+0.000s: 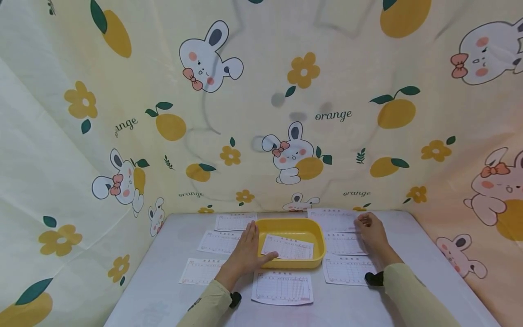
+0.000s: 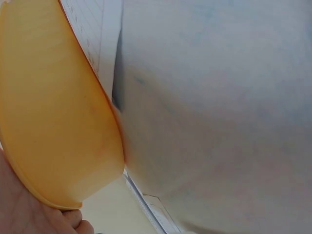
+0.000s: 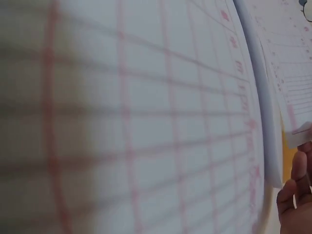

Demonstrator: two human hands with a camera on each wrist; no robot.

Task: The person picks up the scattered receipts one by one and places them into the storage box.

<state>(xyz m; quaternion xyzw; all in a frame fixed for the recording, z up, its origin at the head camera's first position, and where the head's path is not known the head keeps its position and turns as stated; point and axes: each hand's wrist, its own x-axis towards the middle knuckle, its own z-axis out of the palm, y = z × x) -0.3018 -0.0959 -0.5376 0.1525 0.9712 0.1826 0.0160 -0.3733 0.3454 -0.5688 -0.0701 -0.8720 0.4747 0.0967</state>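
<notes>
Behind, cloth (image 1: 261, 104) reading "orange", right hand (image 1: 372, 234) pinching form (image 1: 333, 221), left hand (image 1: 246, 254) touching tray (image 1: 296, 264)

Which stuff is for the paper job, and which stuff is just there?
Probably for the job:
yellow tray, with the left hand on it
paper slip in the tray
far-right paper slip, pinched by the right hand
front paper slip, likely too

Probably just there:
bunny-and-orange cloth
black wrist pieces

One form (image 1: 288, 247) in the tray (image 1: 286, 264), another form (image 1: 282, 288) before it, three forms (image 1: 200, 271) left, more forms (image 1: 346, 270) right.
</notes>
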